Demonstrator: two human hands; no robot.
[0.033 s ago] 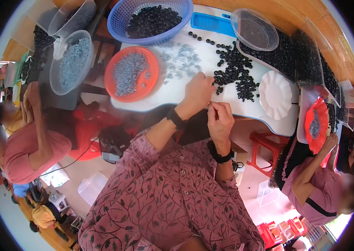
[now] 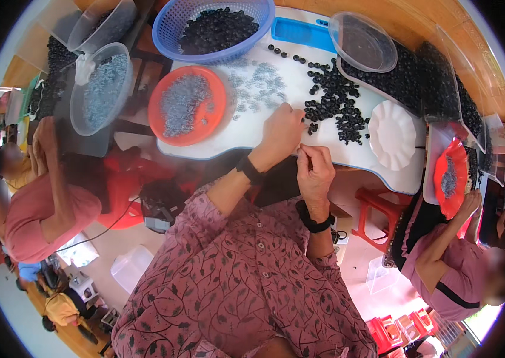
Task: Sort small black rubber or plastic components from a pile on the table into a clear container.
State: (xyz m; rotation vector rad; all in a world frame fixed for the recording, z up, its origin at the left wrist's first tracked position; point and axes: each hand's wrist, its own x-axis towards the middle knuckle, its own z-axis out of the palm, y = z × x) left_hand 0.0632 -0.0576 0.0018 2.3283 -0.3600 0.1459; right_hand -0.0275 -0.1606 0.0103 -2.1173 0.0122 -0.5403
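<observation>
My left hand (image 2: 281,132) hangs over the front edge of the white table (image 2: 246,128), fingers curled in, beside the scattered small round black parts (image 2: 331,98). Just below and to its right, my right hand (image 2: 314,169) pinches thumb and fingertips together close to the left one. Whatever lies between the fingers of either hand is hidden or too small to name. Left of my hands, small clear pieces (image 2: 262,83) are spread on the table. More of them fill an orange-red plate (image 2: 221,113).
A blue basket (image 2: 166,42) of black parts stands at the back. A blue tray (image 2: 300,34), a clear tub (image 2: 393,59) and a white scalloped plate (image 2: 392,134) are at the right. Co-workers sit on both sides; a red stool (image 2: 372,218) stands below the table's right edge.
</observation>
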